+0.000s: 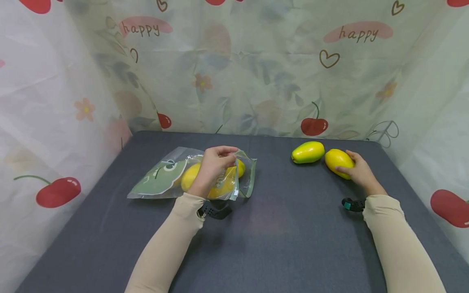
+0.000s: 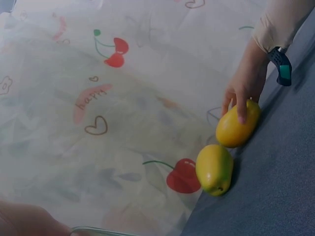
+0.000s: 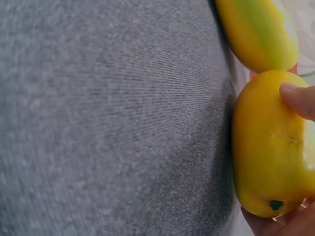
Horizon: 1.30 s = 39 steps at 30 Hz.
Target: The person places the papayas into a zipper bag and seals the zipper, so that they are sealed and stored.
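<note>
My left hand pinches the upper edge of a clear zip bag with a green printed patch. The bag lies on its side with its mouth toward the right, and yellow fruits show through the plastic. In the left wrist view only part of that hand and a strip of bag edge appear. At the right, my right hand grips a yellow mango, thumb on one side and fingers on the other; it rests on the table. Just left of it lies a yellow-green papaya-like fruit.
A dark grey cloth covers the table. Patterned curtains stand behind and along both sides. A black band sits on the right wrist and another on the left.
</note>
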{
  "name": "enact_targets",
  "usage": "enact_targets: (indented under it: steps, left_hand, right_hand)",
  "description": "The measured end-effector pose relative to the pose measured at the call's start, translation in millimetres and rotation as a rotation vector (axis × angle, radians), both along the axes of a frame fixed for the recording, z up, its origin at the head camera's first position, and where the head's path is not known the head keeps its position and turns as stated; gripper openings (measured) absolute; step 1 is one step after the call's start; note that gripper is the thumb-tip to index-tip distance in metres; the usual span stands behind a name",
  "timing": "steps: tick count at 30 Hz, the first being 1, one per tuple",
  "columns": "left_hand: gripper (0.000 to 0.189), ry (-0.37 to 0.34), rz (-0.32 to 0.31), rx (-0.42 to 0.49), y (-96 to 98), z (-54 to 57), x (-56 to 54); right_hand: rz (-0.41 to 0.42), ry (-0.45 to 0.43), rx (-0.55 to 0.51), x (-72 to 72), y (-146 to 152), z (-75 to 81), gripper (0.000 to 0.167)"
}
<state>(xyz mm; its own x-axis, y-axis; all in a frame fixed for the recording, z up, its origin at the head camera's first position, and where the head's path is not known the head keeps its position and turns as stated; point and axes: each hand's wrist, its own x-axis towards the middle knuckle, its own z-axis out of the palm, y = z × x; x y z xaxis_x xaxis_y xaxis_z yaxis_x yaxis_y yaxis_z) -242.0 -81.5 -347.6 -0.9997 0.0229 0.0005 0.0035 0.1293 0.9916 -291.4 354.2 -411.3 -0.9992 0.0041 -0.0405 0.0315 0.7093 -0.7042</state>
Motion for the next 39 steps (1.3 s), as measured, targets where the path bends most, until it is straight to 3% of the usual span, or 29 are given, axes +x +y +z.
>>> enact_targets:
  steps: [19, 29, 39]
  left_hand:
    - [0.029, 0.005, 0.001, 0.02, 1.5, 0.5, 1.5]
    - [0.03, 0.004, -0.002, 0.018, 0.4, 1.1, 2.0]
    - [0.03, 0.008, -0.003, 0.012, 0.1, 1.7, 2.3]
  right_hand:
    - [-0.126, 0.021, -0.038, 8.0, -8.2, 3.7, 0.089]
    - [-0.096, 0.115, -0.05, 17.6, -32.6, 26.5, 0.087]
    - [-0.054, 0.209, -0.127, 29.5, -68.5, 44.8, 0.087]
